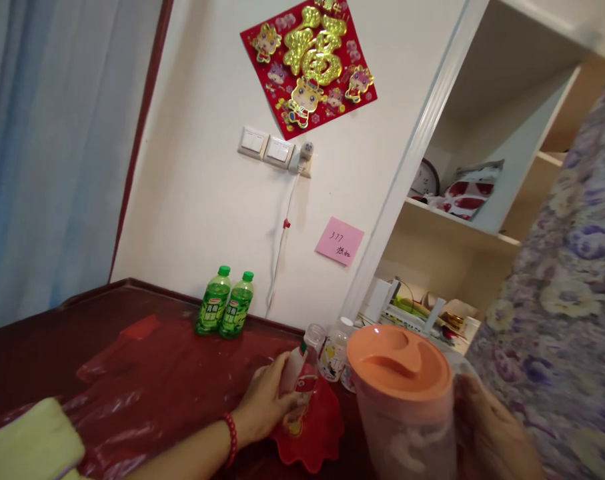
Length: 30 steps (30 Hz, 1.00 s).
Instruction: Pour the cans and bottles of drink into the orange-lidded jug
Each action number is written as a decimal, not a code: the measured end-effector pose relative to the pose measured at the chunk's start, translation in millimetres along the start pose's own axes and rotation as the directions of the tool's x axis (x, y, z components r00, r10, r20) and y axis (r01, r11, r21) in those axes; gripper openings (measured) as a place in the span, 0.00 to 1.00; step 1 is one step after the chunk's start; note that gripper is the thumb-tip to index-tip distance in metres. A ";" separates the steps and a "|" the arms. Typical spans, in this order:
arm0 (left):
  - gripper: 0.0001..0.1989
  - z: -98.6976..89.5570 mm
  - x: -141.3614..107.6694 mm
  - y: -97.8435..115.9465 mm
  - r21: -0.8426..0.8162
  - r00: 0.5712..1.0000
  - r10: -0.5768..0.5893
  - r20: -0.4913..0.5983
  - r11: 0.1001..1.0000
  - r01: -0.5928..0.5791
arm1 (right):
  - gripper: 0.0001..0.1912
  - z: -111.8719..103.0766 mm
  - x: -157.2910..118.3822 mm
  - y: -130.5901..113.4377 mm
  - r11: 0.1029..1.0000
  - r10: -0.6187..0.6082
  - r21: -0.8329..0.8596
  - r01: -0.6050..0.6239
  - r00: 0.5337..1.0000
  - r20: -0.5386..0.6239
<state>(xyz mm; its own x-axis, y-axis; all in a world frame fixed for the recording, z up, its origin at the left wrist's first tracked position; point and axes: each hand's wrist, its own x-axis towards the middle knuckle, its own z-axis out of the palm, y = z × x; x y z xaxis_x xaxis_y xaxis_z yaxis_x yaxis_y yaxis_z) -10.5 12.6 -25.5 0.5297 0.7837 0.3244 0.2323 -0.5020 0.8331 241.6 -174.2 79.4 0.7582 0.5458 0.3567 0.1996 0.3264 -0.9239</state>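
Note:
My left hand (272,400), with a red bead bracelet on its wrist, is closed around a small white-and-red container (293,372); its kind is not clear. That hand is over a red scalloped dish (318,427) on the table. On the right, my right hand (492,427) grips the side of a translucent plastic pitcher (407,433), where its handle appears to be. An orange lid (399,363) covers the pitcher. Just behind my left hand stand a clear container (315,337) and a jar with a white lid (335,350).
Two green drink bottles (213,301) stand against the wall. A crumpled red plastic sheet (132,373) lies on the dark red table (22,353). Shelves (447,240) with odds and ends rise at the right, beside a floral curtain (562,293). A white cord (281,253) hangs from the socket.

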 end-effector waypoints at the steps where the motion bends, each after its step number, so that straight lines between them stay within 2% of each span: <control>1: 0.34 0.2 0.0 0.2 0.010 1.000 -0.017 0.002 1.000 0.017 | 0.27 2.7 3.9 -5.9 0.998 0.005 -0.056 -0.005 1.000 -0.006; 3: 0.35 0.7 0.2 0.6 0.030 0.999 -0.051 0.000 0.998 0.051 | 0.29 9.3 11.6 -16.6 0.983 -0.015 -0.183 0.008 0.999 -0.035; 6: 0.36 1.4 0.8 1.0 0.054 0.997 -0.074 -0.003 0.996 0.074 | 0.32 22.3 23.3 -31.4 0.922 -0.107 -0.381 0.071 0.991 -0.074; 9: 0.36 1.0 0.2 3.1 0.074 0.996 -0.091 0.003 0.993 0.090 | 0.33 38.3 32.6 -45.4 0.859 -0.194 -0.493 0.139 0.979 -0.061; 13: 0.33 -0.6 -2.3 7.2 0.087 0.994 -0.104 0.010 0.991 0.103 | 0.33 53.3 42.1 -55.5 0.805 -0.277 -0.549 0.226 0.961 -0.010; 21: 0.32 -3.3 -1.0 10.3 0.087 0.997 -0.074 0.033 0.994 0.071 | 0.34 59.3 64.5 -56.8 0.677 -0.424 -0.621 0.394 0.899 0.109; 27: 0.34 -4.0 -1.5 9.4 0.087 0.996 -0.077 0.039 0.994 0.073 | 0.35 65.8 70.1 -66.2 0.628 -0.434 -0.660 0.411 0.890 0.141; 30: 0.34 -3.0 -1.2 7.0 0.086 0.997 -0.068 0.039 0.994 0.064 | 0.36 67.2 72.6 -71.4 0.591 -0.466 -0.670 0.449 0.868 0.172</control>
<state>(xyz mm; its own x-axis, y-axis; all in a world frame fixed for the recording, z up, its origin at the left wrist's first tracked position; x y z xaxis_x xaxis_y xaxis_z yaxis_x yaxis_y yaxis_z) -11.9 9.3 -18.7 0.5441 0.8010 0.2498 0.3349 -0.4802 0.8107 240.7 -106.0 180.6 0.4587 0.4542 0.7637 0.8746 -0.0787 -0.4784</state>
